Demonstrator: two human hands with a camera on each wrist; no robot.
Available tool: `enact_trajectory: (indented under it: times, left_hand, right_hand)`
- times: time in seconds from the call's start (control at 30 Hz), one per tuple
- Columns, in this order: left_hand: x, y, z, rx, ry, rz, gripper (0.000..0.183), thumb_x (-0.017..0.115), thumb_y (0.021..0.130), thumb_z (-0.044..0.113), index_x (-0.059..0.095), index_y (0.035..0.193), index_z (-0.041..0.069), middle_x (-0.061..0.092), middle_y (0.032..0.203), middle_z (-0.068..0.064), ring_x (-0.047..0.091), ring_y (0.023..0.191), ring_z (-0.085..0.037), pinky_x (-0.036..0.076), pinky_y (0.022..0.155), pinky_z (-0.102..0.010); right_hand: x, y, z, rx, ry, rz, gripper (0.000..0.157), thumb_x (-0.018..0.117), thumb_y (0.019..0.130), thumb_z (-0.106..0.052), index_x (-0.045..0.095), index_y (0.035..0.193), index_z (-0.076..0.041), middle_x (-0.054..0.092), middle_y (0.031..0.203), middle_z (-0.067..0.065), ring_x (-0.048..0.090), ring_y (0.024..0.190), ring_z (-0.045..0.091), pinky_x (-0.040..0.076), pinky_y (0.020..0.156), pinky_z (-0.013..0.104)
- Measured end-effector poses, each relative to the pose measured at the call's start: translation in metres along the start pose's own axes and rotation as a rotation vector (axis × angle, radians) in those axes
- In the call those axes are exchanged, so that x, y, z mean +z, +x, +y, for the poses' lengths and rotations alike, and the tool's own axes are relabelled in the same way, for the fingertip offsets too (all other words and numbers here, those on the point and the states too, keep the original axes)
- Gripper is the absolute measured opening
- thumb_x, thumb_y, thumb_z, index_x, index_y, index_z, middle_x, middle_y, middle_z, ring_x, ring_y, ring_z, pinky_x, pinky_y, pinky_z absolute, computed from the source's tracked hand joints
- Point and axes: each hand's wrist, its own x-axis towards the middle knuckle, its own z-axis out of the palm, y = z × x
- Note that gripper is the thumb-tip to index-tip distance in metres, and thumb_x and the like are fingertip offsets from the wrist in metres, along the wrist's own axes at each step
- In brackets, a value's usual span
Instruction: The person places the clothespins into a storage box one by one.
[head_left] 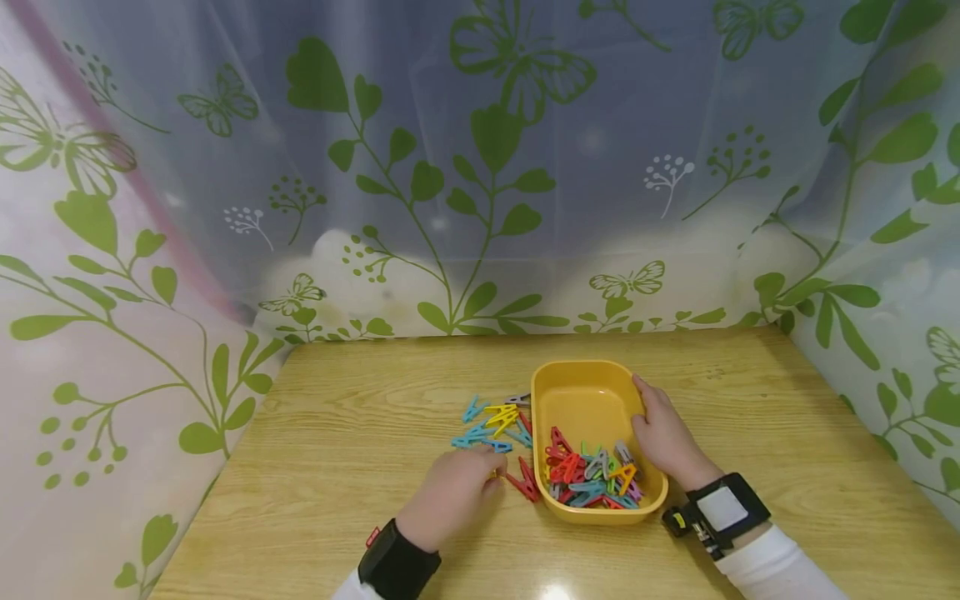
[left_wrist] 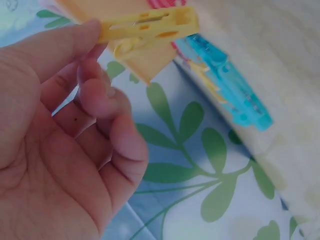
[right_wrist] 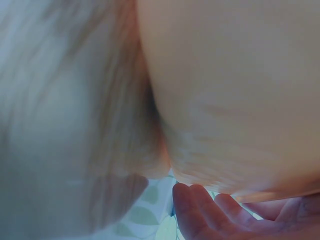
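Observation:
My left hand (head_left: pixel 459 486) is low over the table, just left of a yellow plastic tub (head_left: pixel 581 408). Between its thumb and index finger it pinches a yellow clothespin (left_wrist: pixel 150 25) by one end; the other fingers curl loosely. A red clothespin (head_left: pixel 526 480) lies right beside those fingertips, against the tub. My right hand (head_left: pixel 670 437) grips the tub's right side, thumb over the rim and fingers along the outer wall (right_wrist: pixel 240 100). Clothespins of several colours, among them an orange one (head_left: pixel 624 477), are heaped in the near half of the tub.
Left of the tub lie loose blue clothespins (head_left: pixel 474 435), yellow ones (head_left: pixel 502 418) and a grey one (head_left: pixel 517 399). The wooden table (head_left: pixel 360 417) ends at a leaf-printed curtain (head_left: pixel 405 250) at the back and on both sides.

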Motion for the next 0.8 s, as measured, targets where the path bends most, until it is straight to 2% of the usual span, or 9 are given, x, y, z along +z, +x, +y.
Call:
enact_trajectory:
  times: [0.13,0.3,0.4,0.5,0.6,0.8]
  left_hand:
    - [-0.009,0.002,0.003,-0.021,-0.005,0.079,0.009,0.078,0.092,0.015,0.069,0.092,0.015,0.064,0.086,0.005,0.055,0.071,-0.005,0.045,0.063,-0.021]
    - [-0.016,0.005,0.008,-0.012,-0.021,0.192,0.008,0.076,0.095,0.018,0.069,0.096,0.015,0.063,0.086,0.003,0.049,0.066,-0.005,0.041,0.06,-0.02]
    - [-0.016,0.008,0.013,0.021,-0.019,0.255,0.009,0.076,0.095,0.019,0.069,0.099,0.015,0.064,0.088,0.003,0.047,0.067,-0.005,0.04,0.06,-0.019]
    - [-0.013,0.011,0.02,0.078,-0.015,0.311,0.01,0.078,0.094,0.018,0.07,0.1,0.016,0.064,0.089,0.004,0.052,0.07,-0.006,0.042,0.063,-0.019]
    - [-0.009,0.013,0.029,0.14,-0.029,0.335,0.01,0.078,0.093,0.017,0.072,0.1,0.017,0.063,0.089,0.006,0.054,0.072,-0.006,0.044,0.065,-0.019]
    - [-0.001,0.017,0.041,0.204,-0.002,0.315,0.007,0.077,0.094,0.019,0.073,0.099,0.019,0.058,0.085,0.009,0.046,0.072,-0.004,0.037,0.066,-0.015]
  right_hand:
    - [0.0,0.0,0.0,-0.002,0.005,-0.004,0.061,0.034,0.102,-0.001,0.015,0.158,0.014,0.024,0.156,0.041,0.034,0.142,0.058,0.032,0.113,0.066]
    - [0.0,0.0,-0.001,0.0,0.008,-0.007,0.061,0.034,0.103,-0.001,0.015,0.158,0.014,0.024,0.156,0.041,0.033,0.142,0.058,0.032,0.113,0.066]
    - [0.0,0.0,0.0,0.001,0.008,-0.006,0.061,0.034,0.103,-0.001,0.014,0.158,0.014,0.024,0.156,0.042,0.034,0.142,0.058,0.033,0.113,0.066]
    - [0.0,0.0,0.0,0.004,0.006,-0.006,0.06,0.035,0.103,-0.001,0.015,0.158,0.014,0.024,0.156,0.041,0.034,0.142,0.058,0.033,0.112,0.065]
    - [0.0,0.0,0.0,0.008,0.004,-0.007,0.06,0.035,0.103,-0.001,0.015,0.158,0.014,0.024,0.156,0.041,0.035,0.142,0.058,0.033,0.113,0.065]
    - [0.0,0.0,-0.001,0.006,-0.001,-0.007,0.06,0.035,0.103,-0.002,0.015,0.158,0.014,0.025,0.156,0.041,0.035,0.142,0.058,0.032,0.113,0.066]
